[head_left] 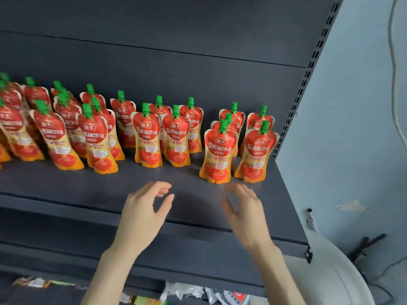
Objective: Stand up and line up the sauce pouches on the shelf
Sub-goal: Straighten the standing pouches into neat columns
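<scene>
Sauce pouches (149,137) stand upright in loose rows along the dark shelf (88,188), the leftmost cut off by the frame edge. The left hand (143,214) and blurred right hand (244,214) hover before them, fingers (164,186) apart, holding nothing. Packets (187,291) on the level below are too blurred to identify.

Bare left hand (142,213), bare right hand (245,213)

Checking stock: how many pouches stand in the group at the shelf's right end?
5 pouches: three in a file, front, middle, back; two right of them, front, back. More may hide behind.
</scene>
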Action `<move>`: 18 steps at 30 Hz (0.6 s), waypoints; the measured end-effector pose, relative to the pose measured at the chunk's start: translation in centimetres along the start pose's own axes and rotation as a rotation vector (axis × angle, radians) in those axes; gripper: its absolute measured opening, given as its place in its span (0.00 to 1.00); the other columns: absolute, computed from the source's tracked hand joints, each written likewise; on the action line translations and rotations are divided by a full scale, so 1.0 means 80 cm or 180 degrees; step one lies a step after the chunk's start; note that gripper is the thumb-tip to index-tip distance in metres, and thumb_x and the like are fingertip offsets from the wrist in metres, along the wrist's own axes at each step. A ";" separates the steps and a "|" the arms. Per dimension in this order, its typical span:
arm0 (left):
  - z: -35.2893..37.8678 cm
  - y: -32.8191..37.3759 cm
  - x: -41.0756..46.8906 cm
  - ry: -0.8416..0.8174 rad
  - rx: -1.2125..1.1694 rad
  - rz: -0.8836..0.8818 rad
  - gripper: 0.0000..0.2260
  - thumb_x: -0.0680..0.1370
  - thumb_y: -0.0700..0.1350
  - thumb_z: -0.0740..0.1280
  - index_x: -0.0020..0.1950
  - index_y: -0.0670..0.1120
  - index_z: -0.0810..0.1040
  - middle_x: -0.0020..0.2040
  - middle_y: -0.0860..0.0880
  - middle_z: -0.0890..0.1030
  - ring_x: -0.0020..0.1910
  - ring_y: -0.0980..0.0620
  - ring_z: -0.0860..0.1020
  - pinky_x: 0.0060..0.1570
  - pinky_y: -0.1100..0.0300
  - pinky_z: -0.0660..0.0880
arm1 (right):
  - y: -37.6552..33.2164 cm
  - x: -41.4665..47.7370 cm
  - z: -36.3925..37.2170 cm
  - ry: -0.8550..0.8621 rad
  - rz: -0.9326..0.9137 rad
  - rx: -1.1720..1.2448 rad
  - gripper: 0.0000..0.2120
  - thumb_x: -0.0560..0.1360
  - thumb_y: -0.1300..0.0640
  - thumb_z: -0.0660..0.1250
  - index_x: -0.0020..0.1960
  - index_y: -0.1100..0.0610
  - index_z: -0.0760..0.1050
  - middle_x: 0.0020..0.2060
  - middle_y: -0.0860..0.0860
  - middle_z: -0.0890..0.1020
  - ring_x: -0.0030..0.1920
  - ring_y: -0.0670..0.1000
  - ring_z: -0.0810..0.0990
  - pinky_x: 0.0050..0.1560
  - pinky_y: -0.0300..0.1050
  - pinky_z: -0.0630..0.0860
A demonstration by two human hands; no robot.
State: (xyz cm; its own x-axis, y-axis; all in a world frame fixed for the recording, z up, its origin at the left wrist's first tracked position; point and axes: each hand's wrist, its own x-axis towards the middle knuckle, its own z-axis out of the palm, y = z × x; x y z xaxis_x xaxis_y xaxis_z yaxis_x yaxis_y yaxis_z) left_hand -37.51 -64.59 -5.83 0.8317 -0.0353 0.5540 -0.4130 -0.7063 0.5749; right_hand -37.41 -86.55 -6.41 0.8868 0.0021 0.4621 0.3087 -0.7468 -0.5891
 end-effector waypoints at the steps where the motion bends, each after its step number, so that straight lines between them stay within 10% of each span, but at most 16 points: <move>1: -0.020 -0.009 -0.010 0.0031 0.0038 0.0034 0.09 0.72 0.40 0.72 0.51 0.45 0.79 0.44 0.53 0.81 0.43 0.57 0.80 0.44 0.59 0.77 | -0.021 -0.009 0.013 -0.0028 -0.0081 -0.0028 0.10 0.75 0.55 0.62 0.55 0.56 0.76 0.51 0.49 0.80 0.50 0.54 0.75 0.48 0.48 0.74; 18: -0.363 -0.279 -0.204 -0.0067 0.0448 -0.0741 0.12 0.71 0.40 0.73 0.54 0.44 0.79 0.47 0.52 0.82 0.47 0.56 0.79 0.47 0.63 0.74 | -0.386 -0.136 0.313 -0.0953 -0.0330 0.0142 0.15 0.79 0.52 0.60 0.64 0.52 0.72 0.61 0.45 0.76 0.62 0.48 0.72 0.58 0.40 0.70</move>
State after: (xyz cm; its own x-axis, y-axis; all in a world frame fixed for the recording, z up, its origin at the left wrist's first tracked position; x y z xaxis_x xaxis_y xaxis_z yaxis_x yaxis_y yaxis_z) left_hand -52.67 -27.71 -10.17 0.9064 0.1259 0.4032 -0.1552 -0.7884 0.5952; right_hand -47.98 -46.86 -9.88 0.9096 0.2772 0.3096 0.4117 -0.7024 -0.5806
